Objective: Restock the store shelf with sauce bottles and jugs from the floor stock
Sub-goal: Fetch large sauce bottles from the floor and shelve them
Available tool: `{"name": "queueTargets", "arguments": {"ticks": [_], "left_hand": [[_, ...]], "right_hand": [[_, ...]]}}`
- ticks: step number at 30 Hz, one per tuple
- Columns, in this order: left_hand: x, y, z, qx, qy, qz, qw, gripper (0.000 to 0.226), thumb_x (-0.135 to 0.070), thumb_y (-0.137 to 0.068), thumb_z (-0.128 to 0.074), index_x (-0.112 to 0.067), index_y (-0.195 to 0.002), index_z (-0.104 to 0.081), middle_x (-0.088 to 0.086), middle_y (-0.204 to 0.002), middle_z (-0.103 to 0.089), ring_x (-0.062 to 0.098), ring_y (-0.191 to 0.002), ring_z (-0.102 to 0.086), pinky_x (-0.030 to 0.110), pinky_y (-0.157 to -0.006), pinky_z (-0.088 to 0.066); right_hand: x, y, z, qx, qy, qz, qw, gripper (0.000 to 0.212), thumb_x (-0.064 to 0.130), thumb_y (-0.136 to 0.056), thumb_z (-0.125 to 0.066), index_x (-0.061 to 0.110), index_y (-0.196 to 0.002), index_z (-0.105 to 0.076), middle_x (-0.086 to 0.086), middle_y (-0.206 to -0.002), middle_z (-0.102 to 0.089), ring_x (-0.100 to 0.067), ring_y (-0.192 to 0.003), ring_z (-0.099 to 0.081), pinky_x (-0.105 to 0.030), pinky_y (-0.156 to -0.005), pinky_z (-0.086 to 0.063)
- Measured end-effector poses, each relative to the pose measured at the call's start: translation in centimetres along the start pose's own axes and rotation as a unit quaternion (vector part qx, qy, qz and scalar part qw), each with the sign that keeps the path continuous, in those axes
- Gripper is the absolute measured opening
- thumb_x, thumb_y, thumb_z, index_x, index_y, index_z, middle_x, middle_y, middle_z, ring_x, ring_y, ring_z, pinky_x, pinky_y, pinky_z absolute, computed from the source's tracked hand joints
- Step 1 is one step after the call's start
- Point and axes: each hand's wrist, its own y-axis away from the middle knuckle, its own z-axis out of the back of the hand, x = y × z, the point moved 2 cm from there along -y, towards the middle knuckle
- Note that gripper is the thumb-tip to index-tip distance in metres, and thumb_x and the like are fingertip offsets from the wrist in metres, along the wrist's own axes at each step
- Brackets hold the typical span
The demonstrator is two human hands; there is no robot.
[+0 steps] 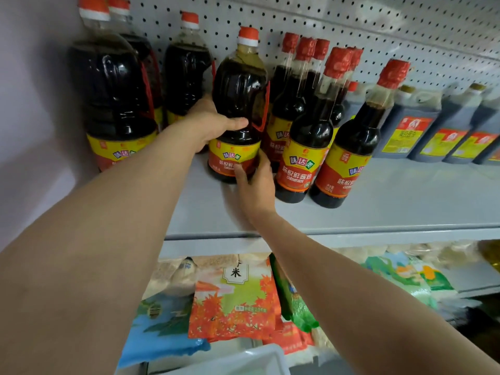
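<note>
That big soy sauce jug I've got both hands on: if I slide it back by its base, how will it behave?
The soy sauce jug looks nearly full, so probably heavy. It is tall with a narrow neck, so a low push could rock it; the left hand at mid-body should steady it. The right hand holds its glossy label, possibly slippery.

Two bare arms reach up to a grey shelf (378,212) backed by white pegboard (351,28). The left hand (213,125) grips the waist of a large dark sauce jug (239,104) with an orange cap, thumb across its front. The right hand (255,182) holds the jug's base at the yellow-and-red label. The jug stands upright, seemingly on the shelf. More jugs (113,98) stand to its left, slim bottles (311,136) just right, square jugs (414,123) farther right. Rice bags (235,301) lie below.
</note>
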Motion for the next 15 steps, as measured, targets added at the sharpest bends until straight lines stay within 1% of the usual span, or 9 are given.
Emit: {"name": "queueTargets", "arguments": {"ticks": [2,3,6,8,10,13,15], "left_hand": [[0.0,-0.9,-0.3,-0.016,-0.009,0.006,1.000,0.080,-0.031,-0.069,-0.089,-0.025,-0.139,-0.049,0.000,-0.136,-0.059,0.023,-0.126,-0.053,0.043,-0.104,-0.045],[0.0,-1.3,-0.4,-0.020,-0.010,0.006,1.000,0.081,-0.031,-0.069,-0.089,-0.026,-0.139,-0.049,0.000,-0.136,-0.059,0.023,-0.127,-0.053,0.045,-0.106,-0.044],[0.0,-2.6,-0.8,-0.026,-0.005,0.012,1.000,0.080,-0.028,-0.070,-0.089,-0.026,-0.140,-0.049,0.001,-0.138,-0.058,0.023,-0.128,-0.052,0.043,-0.106,-0.043],[0.2,-3.3,-0.8,-0.027,-0.003,0.017,0.999,0.079,-0.027,-0.071,-0.088,-0.026,-0.140,-0.049,0.001,-0.139,-0.058,0.023,-0.129,-0.051,0.039,-0.103,-0.043],[0.2,-3.9,-0.8,-0.036,-0.017,0.014,0.999,0.077,-0.029,-0.071,-0.088,-0.025,-0.139,-0.052,0.001,-0.139,-0.058,0.023,-0.129,-0.052,0.038,-0.103,-0.044],[-0.6,-4.8,-0.9,-0.053,-0.078,0.022,0.995,0.076,-0.036,-0.072,-0.087,-0.023,-0.138,-0.054,0.003,-0.140,-0.057,0.026,-0.130,-0.051,0.040,-0.105,-0.044],[-1.1,-5.2,-1.0,-0.054,-0.138,0.037,0.988,0.085,-0.047,-0.066,-0.087,-0.022,-0.140,-0.053,0.006,-0.141,-0.056,0.029,-0.131,-0.050,0.045,-0.107,-0.043]], "right_hand": [[-0.3,-0.5,-0.3,-0.013,0.004,0.004,1.000,0.061,0.026,-0.096,-0.062,0.015,-0.150,-0.037,-0.011,-0.145,-0.046,-0.028,-0.135,-0.042,-0.049,-0.113,-0.036],[-0.5,-0.8,-0.5,-0.016,0.009,0.003,1.000,0.060,0.025,-0.096,-0.061,0.015,-0.150,-0.038,-0.012,-0.144,-0.045,-0.031,-0.135,-0.041,-0.050,-0.114,-0.035],[-0.9,-1.8,-0.7,0.005,0.019,-0.011,1.000,0.062,0.026,-0.099,-0.057,0.019,-0.155,-0.031,-0.013,-0.148,-0.041,-0.034,-0.136,-0.040,-0.047,-0.113,-0.036],[-1.1,-2.3,-0.9,0.032,0.027,-0.015,0.999,0.064,0.027,-0.100,-0.055,0.021,-0.157,-0.027,-0.011,-0.153,-0.036,-0.033,-0.138,-0.040,-0.042,-0.111,-0.038],[-1.2,-2.8,-1.1,0.056,0.030,-0.017,0.998,0.063,0.028,-0.102,-0.052,0.022,-0.158,-0.024,-0.008,-0.159,-0.030,-0.031,-0.141,-0.039,-0.040,-0.111,-0.038],[-1.3,-3.9,-1.1,0.070,0.020,-0.038,0.997,0.059,0.033,-0.105,-0.043,0.026,-0.159,-0.021,-0.003,-0.164,-0.023,-0.028,-0.147,-0.030,-0.039,-0.116,-0.030],[-1.2,-4.3,-1.2,0.089,0.027,-0.052,0.994,0.057,0.041,-0.107,-0.034,0.031,-0.160,-0.017,0.001,-0.167,-0.016,-0.026,-0.150,-0.024,-0.041,-0.119,-0.025]]}}
